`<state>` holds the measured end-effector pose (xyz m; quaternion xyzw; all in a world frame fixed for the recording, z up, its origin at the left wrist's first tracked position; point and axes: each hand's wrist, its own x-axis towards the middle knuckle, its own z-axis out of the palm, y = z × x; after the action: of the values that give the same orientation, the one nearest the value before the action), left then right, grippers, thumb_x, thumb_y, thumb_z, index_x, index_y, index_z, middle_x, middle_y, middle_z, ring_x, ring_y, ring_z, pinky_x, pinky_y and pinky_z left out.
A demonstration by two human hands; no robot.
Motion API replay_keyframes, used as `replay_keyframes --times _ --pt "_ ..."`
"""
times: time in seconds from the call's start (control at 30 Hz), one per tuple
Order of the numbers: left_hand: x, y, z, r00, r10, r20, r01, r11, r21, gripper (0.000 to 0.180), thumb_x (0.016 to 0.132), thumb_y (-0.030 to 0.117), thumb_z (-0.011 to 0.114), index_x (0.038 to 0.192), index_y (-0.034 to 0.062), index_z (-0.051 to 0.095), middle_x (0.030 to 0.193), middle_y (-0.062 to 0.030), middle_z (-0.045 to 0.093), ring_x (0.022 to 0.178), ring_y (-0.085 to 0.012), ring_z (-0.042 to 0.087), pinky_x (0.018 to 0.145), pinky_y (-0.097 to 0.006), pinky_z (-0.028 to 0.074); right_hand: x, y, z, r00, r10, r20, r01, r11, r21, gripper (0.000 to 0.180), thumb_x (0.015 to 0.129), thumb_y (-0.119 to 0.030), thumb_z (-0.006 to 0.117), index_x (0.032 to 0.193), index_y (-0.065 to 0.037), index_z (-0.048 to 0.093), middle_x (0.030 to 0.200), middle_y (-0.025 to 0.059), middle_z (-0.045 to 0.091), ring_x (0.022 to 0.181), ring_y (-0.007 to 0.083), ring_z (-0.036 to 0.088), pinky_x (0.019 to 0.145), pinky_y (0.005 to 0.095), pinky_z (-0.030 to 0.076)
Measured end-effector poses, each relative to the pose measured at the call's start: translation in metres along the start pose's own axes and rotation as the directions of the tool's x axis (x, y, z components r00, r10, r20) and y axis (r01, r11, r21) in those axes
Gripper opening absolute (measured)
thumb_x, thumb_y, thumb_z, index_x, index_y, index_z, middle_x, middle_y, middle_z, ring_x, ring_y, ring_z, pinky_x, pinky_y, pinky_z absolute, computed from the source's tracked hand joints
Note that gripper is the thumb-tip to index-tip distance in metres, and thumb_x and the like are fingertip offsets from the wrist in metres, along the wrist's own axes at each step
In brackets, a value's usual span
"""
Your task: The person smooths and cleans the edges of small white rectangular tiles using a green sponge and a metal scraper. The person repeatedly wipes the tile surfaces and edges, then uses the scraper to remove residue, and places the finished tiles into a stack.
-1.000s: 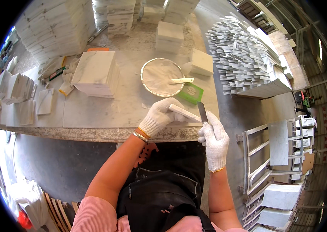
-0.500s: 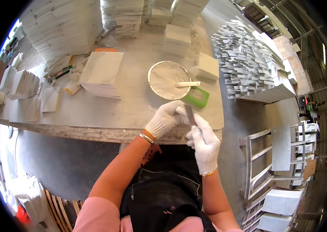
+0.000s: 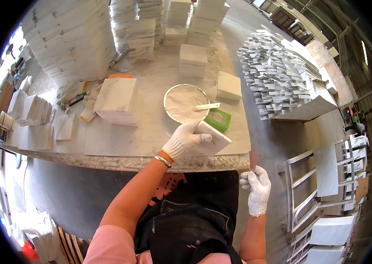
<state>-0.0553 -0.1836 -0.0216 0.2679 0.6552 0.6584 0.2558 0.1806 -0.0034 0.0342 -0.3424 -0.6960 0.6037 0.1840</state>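
Note:
My left hand (image 3: 184, 141), in a white knit glove, grips a white square tile (image 3: 212, 140) that lies flat near the front edge of the marble worktable (image 3: 120, 143). My right hand (image 3: 256, 187), also gloved, is held off the table's right corner, apart from the tile. It pinches a small reddish-brown flat piece (image 3: 253, 161) that stands upright above its fingers. Just beyond the tile are a green block (image 3: 217, 119) and a round metal pan (image 3: 185, 103) of white powder with a pale flat stick (image 3: 208, 106) across its rim.
A stack of white tiles (image 3: 118, 100) sits left of the pan, a white block (image 3: 229, 85) to its right. Tall tile stacks (image 3: 71, 39) line the back. A pallet of grey-white pieces (image 3: 282, 75) and metal racks with slabs (image 3: 322, 176) stand on the right.
My hands were together at the tile, the right one working a thin piece against its edge. The right hand has since pulled back down and to the right; the left has laid the tile flat.

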Motion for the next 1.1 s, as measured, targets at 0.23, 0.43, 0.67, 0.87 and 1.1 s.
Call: replay_keyframes --times 0.23,0.43,0.67,0.87,1.1 --pt "0.021 0.015 0.000 0.993 -0.020 0.116 -0.037 0.882 0.470 0.043 0.083 0.035 0.074 0.105 -0.0005 0.067 0.092 -0.0187 0.070 0.087 -0.0321 0.068 0.079 -0.040 0.053 -0.008 0.014 -0.008 0.998 0.053 0.019 -0.054 0.998 0.046 0.020 0.099 -0.018 0.060 0.113 -0.003 0.063 0.091 0.0074 0.072 0.072 0.0133 0.066 0.064 0.0269 0.051" --pt "0.038 0.033 0.028 0.968 -0.126 0.218 -0.046 0.762 0.646 0.046 0.083 0.040 0.070 0.107 0.0017 0.068 0.093 -0.0186 0.071 0.086 -0.0326 0.068 0.079 -0.041 0.053 -0.016 0.035 -0.025 0.996 0.087 -0.008 -0.086 0.992 0.097 0.023 0.100 -0.020 0.062 0.112 -0.001 0.064 0.091 0.0090 0.072 0.072 0.0142 0.067 0.065 0.0272 0.053" --pt "0.055 0.025 0.051 0.961 -0.104 0.255 -0.147 0.589 0.795 0.052 0.079 0.042 0.070 0.115 0.0044 0.067 0.100 -0.0196 0.071 0.095 -0.0372 0.068 0.082 -0.044 0.054 -0.024 0.065 -0.043 0.984 0.179 -0.012 -0.176 0.973 0.152 0.025 0.099 -0.021 0.063 0.112 0.000 0.065 0.091 0.0096 0.072 0.073 0.0140 0.067 0.066 0.0270 0.053" --pt "0.051 0.029 0.058 0.966 0.010 0.260 -0.238 0.442 0.865 0.055 0.074 0.038 0.076 0.119 0.0081 0.067 0.117 -0.0159 0.069 0.105 -0.0344 0.067 0.088 -0.043 0.053 -0.022 0.064 -0.037 0.983 0.184 0.000 -0.181 0.970 0.164 0.025 0.099 -0.021 0.063 0.112 0.001 0.065 0.090 0.0089 0.072 0.074 0.0134 0.067 0.066 0.0265 0.052" --pt "0.009 0.011 0.051 0.941 0.228 0.249 -0.332 0.491 0.806 0.074 0.065 0.039 0.082 0.128 0.0063 0.062 0.137 -0.0187 0.058 0.128 -0.0373 0.053 0.105 -0.047 0.044 0.004 0.047 -0.026 0.995 0.088 0.053 -0.086 0.996 -0.037 0.020 0.098 -0.018 0.062 0.110 -0.003 0.068 0.092 0.0071 0.072 0.076 0.0104 0.067 0.065 0.0250 0.051"
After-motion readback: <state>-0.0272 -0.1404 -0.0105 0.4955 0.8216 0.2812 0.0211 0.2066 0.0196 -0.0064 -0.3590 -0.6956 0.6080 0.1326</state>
